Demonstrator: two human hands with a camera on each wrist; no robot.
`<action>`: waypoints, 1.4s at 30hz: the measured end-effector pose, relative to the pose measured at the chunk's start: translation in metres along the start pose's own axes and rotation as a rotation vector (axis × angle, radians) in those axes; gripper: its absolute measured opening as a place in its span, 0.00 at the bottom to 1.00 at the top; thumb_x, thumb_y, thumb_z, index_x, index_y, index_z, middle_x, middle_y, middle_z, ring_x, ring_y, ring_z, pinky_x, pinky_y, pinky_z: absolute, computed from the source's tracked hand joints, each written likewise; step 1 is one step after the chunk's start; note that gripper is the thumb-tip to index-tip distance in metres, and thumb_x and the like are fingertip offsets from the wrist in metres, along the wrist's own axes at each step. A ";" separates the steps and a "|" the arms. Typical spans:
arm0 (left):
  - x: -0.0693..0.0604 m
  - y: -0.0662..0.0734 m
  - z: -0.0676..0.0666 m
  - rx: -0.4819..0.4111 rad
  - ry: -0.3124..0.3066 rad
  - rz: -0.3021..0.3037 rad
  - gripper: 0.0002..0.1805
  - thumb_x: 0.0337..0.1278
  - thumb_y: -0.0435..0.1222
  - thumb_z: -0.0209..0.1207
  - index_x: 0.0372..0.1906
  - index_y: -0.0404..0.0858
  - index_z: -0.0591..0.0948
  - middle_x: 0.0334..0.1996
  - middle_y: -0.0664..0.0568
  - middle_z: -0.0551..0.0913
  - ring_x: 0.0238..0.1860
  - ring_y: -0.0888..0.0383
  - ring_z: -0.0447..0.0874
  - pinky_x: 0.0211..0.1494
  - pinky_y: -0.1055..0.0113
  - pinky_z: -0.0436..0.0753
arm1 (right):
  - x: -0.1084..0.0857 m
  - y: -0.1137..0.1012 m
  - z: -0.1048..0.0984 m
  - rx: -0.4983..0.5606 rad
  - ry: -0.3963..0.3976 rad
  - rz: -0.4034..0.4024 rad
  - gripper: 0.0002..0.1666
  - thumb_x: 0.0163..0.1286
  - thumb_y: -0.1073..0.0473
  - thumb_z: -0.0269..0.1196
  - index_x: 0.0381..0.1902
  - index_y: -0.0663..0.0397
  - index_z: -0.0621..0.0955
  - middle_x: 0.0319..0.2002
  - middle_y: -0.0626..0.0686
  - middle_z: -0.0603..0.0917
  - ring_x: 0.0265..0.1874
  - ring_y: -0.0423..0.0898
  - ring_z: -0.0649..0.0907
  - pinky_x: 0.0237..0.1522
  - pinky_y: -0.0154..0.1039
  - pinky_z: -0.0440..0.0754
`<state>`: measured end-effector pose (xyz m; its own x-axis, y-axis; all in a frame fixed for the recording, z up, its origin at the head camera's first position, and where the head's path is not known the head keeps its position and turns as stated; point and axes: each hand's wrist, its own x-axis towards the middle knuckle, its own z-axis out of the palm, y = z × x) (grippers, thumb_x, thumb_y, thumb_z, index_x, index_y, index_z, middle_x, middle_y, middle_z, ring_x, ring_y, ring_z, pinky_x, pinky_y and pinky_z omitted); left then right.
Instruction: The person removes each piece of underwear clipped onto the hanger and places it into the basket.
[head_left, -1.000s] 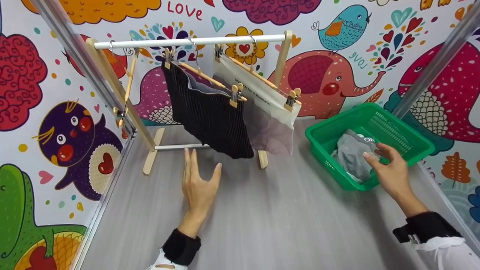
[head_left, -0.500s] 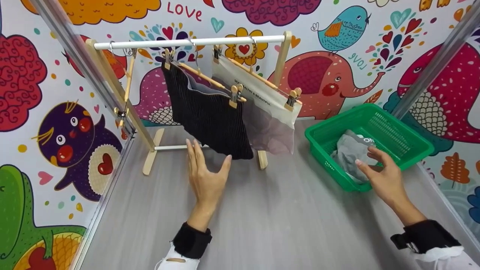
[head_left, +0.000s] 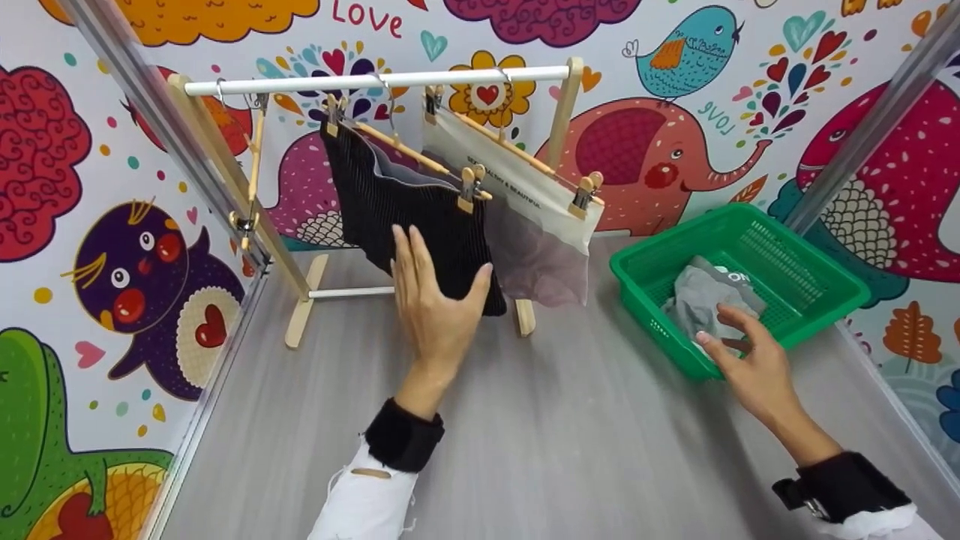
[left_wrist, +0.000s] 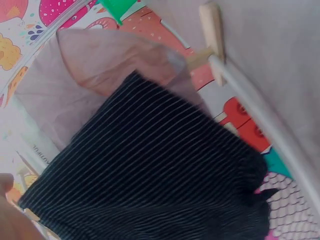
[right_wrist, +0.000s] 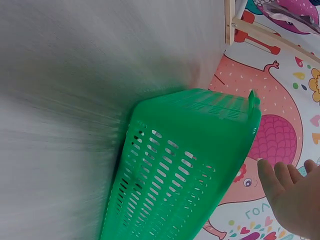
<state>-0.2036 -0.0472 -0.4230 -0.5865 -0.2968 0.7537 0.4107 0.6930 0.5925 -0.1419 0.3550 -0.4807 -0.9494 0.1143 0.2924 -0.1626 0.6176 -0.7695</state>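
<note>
My left hand [head_left: 439, 315], fingers straight and thumb spread, is in front of the black striped cloth [head_left: 450, 232], which hangs by clips from a wooden hanger [head_left: 397, 142]. It grips nothing, and whether it touches the cloth cannot be told. The left wrist view shows the striped cloth [left_wrist: 150, 155] close up, with part of the hand [left_wrist: 15, 220] at the edge. My right hand [head_left: 757, 371], fingers loosely bent and holding nothing, is over the near edge of the green basket [head_left: 660, 341]. A crumpled grey cloth [head_left: 701, 296] with white lettering lies inside.
Behind the striped cloth hangs a white and mauve cloth [head_left: 544, 255] on a second hanger. A bare clip hanger [head_left: 256, 157] is at the left of the rack's white rail [head_left: 300, 84]. The rack's wooden feet [head_left: 306, 304] stand on the grey tabletop [head_left: 555, 435]. Printed walls enclose it.
My left hand has moved up and right, from below the striped cloth to in front of it. My right hand has shifted left and slightly down at the basket.
</note>
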 end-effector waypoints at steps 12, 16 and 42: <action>0.041 0.034 0.017 0.035 0.067 0.025 0.58 0.56 0.55 0.74 0.79 0.25 0.60 0.79 0.30 0.58 0.82 0.45 0.54 0.83 0.50 0.55 | -0.003 0.001 0.002 0.030 -0.027 0.049 0.34 0.78 0.53 0.66 0.75 0.60 0.71 0.68 0.66 0.76 0.50 0.22 0.74 0.47 0.17 0.75; 0.054 0.040 0.020 0.050 0.049 -0.014 0.57 0.57 0.55 0.73 0.79 0.26 0.60 0.80 0.32 0.58 0.82 0.45 0.54 0.84 0.52 0.53 | -0.005 0.001 0.002 0.026 -0.038 0.054 0.34 0.78 0.52 0.65 0.75 0.59 0.71 0.68 0.66 0.76 0.50 0.22 0.74 0.46 0.17 0.76; 0.087 0.024 -0.026 -0.085 0.171 -0.185 0.20 0.73 0.30 0.60 0.65 0.26 0.79 0.65 0.34 0.80 0.64 0.48 0.83 0.64 0.58 0.83 | -0.005 -0.002 0.005 0.101 -0.080 0.110 0.33 0.80 0.51 0.63 0.75 0.60 0.71 0.68 0.64 0.76 0.47 0.25 0.80 0.45 0.20 0.79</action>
<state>-0.2264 -0.0737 -0.3354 -0.5331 -0.5251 0.6634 0.3695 0.5609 0.7408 -0.1379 0.3496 -0.4837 -0.9807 0.1119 0.1601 -0.0789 0.5229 -0.8488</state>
